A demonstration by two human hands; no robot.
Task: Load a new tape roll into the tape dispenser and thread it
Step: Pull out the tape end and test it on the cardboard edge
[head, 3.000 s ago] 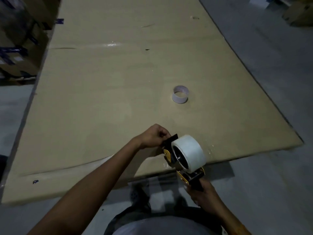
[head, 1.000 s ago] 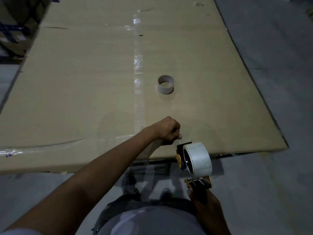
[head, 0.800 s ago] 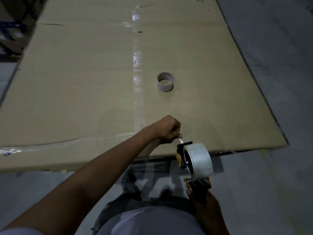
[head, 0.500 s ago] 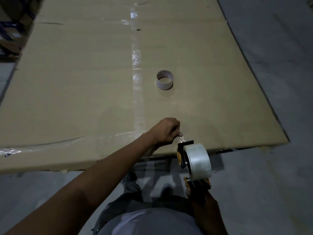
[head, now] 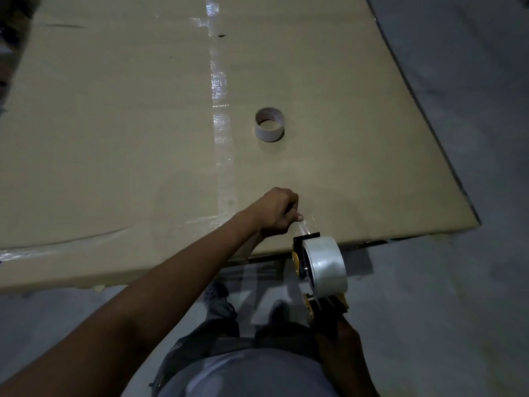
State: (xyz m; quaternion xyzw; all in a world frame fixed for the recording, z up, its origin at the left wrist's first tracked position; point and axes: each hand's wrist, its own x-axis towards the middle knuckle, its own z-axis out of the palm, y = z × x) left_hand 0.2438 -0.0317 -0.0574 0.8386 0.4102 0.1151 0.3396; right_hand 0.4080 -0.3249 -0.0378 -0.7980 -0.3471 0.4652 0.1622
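A full clear tape roll (head: 325, 266) sits on the black and yellow tape dispenser (head: 300, 255), held just off the near edge of the cardboard sheet (head: 114, 138). My right hand (head: 339, 339) grips the dispenser's handle from below. My left hand (head: 276, 212) pinches the free end of the tape (head: 305, 226), which stretches from the dispenser's front to my fingertips over the cardboard. An empty cardboard tape core (head: 269, 124) stands on the sheet farther away.
A strip of clear tape (head: 219, 110) runs lengthwise down the cardboard sheet, with another along its near edge. Grey concrete floor (head: 458, 296) lies to the right and below. My feet show under the sheet's edge.
My left hand went from the dispenser's front onto the cardboard, drawing a short length of tape out. The dispenser has stayed in my right hand near the sheet's edge.
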